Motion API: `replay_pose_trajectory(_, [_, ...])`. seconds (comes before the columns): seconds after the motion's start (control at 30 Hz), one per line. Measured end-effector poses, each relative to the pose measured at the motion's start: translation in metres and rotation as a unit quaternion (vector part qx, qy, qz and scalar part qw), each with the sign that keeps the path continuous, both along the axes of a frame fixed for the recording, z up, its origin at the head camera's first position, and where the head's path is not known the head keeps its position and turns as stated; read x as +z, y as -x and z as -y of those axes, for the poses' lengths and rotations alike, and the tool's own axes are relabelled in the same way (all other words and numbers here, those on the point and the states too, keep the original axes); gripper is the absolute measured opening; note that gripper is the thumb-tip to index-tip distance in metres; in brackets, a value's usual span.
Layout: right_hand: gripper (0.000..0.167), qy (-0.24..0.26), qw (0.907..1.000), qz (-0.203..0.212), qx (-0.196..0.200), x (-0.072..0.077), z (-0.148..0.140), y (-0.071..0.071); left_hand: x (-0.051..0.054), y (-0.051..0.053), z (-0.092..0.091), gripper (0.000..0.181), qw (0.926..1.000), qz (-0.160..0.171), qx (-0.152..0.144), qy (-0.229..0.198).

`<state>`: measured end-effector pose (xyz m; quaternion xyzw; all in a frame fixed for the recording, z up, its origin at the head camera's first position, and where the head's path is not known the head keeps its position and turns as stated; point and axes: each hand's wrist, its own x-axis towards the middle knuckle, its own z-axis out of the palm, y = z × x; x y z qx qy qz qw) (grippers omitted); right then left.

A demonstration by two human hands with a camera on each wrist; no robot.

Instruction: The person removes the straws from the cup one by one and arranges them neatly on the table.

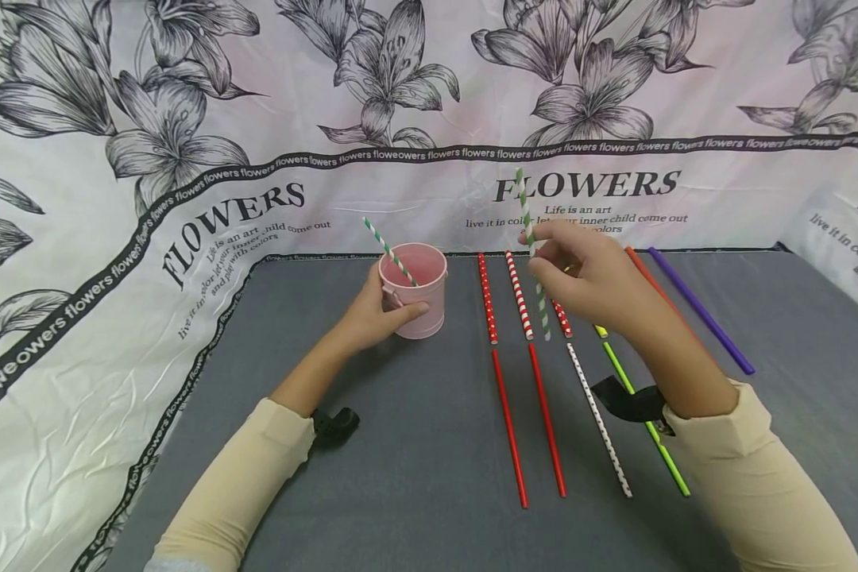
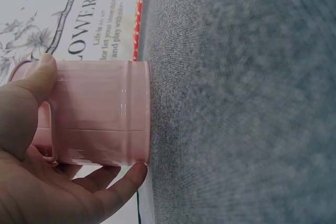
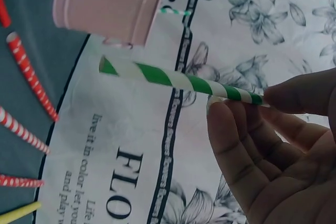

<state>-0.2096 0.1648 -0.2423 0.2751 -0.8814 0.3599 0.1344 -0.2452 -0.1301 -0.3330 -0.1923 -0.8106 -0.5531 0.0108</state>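
Note:
A small pink bucket [image 1: 429, 306] stands upright on the grey table, and my left hand [image 1: 367, 315] holds it round its left side. In the left wrist view the thumb lies across the bucket [image 2: 94, 111] near the rim, with fingers round the other side. One green-and-white striped paper straw [image 1: 376, 233] leans inside, its top poking out past the rim. Between thumb and fingertips my right hand [image 1: 589, 274] pinches a second green-and-white striped straw [image 3: 157, 75]. That straw is held nearly upright, to the right of the bucket and apart from it.
Paper straws lie in two rows right of the bucket: a red dotted one [image 1: 488, 298], a red-striped one [image 1: 519, 298], plain red ones [image 1: 509, 429], a white speckled one [image 1: 599, 421] and a lime one [image 1: 668, 461]. Farther right are orange [image 1: 651, 274] and purple straws [image 1: 701, 310]. Flower-printed cloth [image 1: 400, 199] hangs behind.

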Motion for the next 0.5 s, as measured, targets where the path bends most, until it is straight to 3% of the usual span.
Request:
replay_pose_trajectory(0.27, [0.034,-0.019,0.9998,-0.009,0.003,-0.010,-0.022,-0.007,0.000,0.001,0.000,0.088,1.0000,0.005,-0.003,-0.002])
replay_pose_trajectory(0.5, [0.054,-0.058,0.9973,0.043,-0.016,-0.013,-0.040,-0.012,-0.001,0.001,-0.001,0.088,1.0000,0.005,-0.001,-0.003])
